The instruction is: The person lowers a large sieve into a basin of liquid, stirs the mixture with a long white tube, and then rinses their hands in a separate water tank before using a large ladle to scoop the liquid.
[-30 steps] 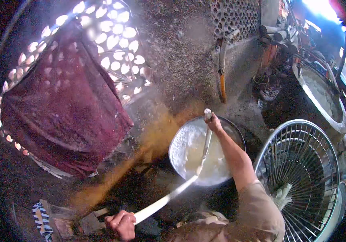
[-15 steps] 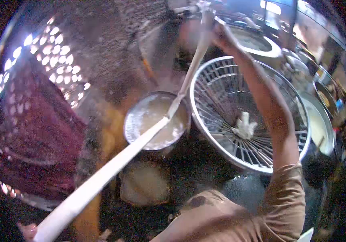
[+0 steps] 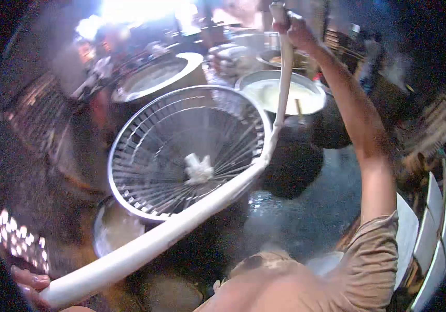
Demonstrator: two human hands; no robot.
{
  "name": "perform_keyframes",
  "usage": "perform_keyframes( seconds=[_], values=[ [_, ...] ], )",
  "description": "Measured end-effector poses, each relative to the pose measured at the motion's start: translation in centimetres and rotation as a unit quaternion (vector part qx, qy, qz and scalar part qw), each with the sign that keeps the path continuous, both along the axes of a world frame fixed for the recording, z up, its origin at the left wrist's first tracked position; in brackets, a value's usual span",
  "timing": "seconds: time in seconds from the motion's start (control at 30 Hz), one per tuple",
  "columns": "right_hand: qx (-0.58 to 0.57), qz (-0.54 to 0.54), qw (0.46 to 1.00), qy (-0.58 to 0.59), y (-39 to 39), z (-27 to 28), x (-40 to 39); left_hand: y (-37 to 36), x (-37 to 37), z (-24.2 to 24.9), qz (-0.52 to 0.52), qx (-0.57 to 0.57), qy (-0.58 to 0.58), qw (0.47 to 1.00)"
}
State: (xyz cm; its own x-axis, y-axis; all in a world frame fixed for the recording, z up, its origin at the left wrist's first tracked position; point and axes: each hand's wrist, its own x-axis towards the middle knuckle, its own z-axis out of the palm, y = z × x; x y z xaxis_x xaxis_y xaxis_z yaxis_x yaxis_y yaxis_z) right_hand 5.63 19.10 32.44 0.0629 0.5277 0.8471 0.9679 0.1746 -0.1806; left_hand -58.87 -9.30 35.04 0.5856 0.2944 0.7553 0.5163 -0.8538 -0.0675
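Note:
A long strip of pale, dough-like material [image 3: 155, 242] stretches across the view from lower left to upper right. My left hand [image 3: 31, 285], partly cut off at the lower left, has its fingers around the thick end. High at the upper right, my right hand [image 3: 298, 32] grips the thin end with the arm raised. Beneath the strip stands a large round metal basket [image 3: 112, 171] with slatted sides, and a small white lump [image 3: 199, 169] lies at its middle. A metal bowl of cloudy liquid [image 3: 119, 229] shows partly under the basket's lower left edge.
A wide pan of pale liquid [image 3: 285, 93] with a stick in it stands behind the basket. Another large vessel [image 3: 155, 78] is at the upper left. White panels [image 3: 428, 218] lean at the right. The wet dark floor [image 3: 306, 192] shows between.
The view has turned right, so basket and bowl appear further left. The strip now passes over the basket's near right edge instead of across the bowl. Both hands still hold it.

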Motion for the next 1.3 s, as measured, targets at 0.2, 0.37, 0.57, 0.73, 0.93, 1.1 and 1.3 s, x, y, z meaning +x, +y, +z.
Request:
perform_keyframes(
  seconds=[0.2, 0.37, 0.57, 0.73, 0.93, 1.1, 1.3],
  values=[
    [-0.07, 0.123, 0.985, 0.094, -12.9, -5.3, 18.6, 8.5, 19.0, -2.0, -0.136, -0.095, -0.016, 0.986],
    [-0.131, -0.274, 0.944, 0.125, -19.1, -6.9, 28.0, 12.6, 35.1, -2.3, -0.208, -0.164, 0.011, 0.964],
    [-0.114, -0.217, 0.942, 0.228, -20.4, -11.9, 43.6, 18.9, 50.7, -3.6, -0.217, -0.11, -0.004, 0.97],
    [-0.086, -0.232, 0.942, 0.228, -17.2, -17.0, 55.5, 23.2, 61.6, -8.0, -0.185, 0.041, -0.085, 0.978],
    [-0.117, -0.206, 0.94, 0.244, -7.6, -20.5, 66.1, 30.3, 72.6, -10.8, -0.138, 0.094, -0.053, 0.984],
    [-0.173, -0.176, 0.944, 0.22, 3.6, -24.6, 74.4, 36.6, 80.7, -12.3, -0.176, -0.115, -0.011, 0.978],
    [-0.254, -0.125, 0.924, 0.259, 14.2, -30.1, 84.5, 38.7, 91.3, -13.6, -0.01, -0.236, 0.013, 0.972]
  ],
)
